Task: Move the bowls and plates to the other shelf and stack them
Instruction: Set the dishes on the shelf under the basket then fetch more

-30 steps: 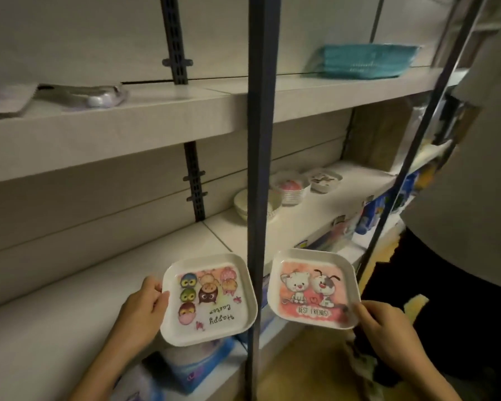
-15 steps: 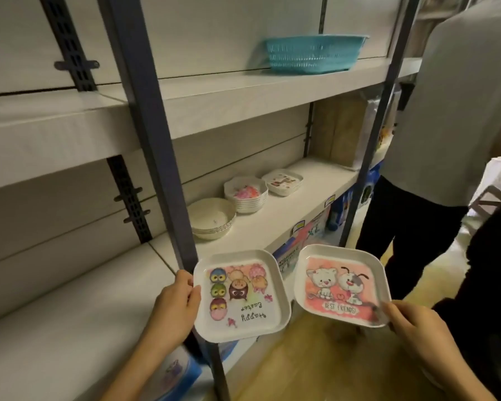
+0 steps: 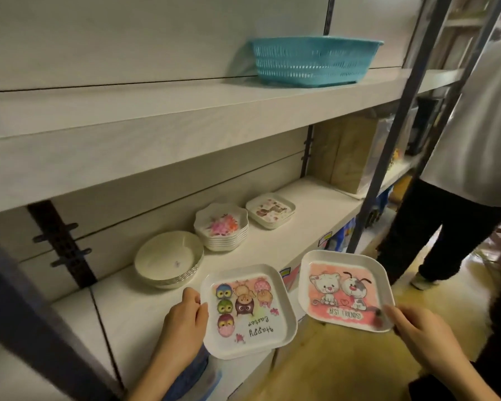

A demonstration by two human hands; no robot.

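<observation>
My left hand (image 3: 182, 322) grips the left edge of a square white plate with owls and "Happy Easter" (image 3: 248, 311), held over the front edge of the white shelf (image 3: 133, 308). My right hand (image 3: 417, 334) pinches the lower right corner of a square "Best Friends" plate (image 3: 344, 289), held in the air past the shelf edge. Further back on the shelf stand a stack of round cream bowls (image 3: 168, 259), a stack of scalloped flower bowls (image 3: 222, 225) and a stack of square plates (image 3: 271, 209).
A teal basket (image 3: 310, 60) sits on the shelf above. A dark metal upright (image 3: 388, 157) stands right of the stacks, another (image 3: 21, 328) at my left. A person in a white shirt and dark trousers (image 3: 460, 175) stands at the right. Brown boxes (image 3: 344, 154) fill the shelf's far end.
My view has swung right along the shelf. Both plates, still in my hands, have moved past the upright post and now lie closer to the stacks of bowls and plates.
</observation>
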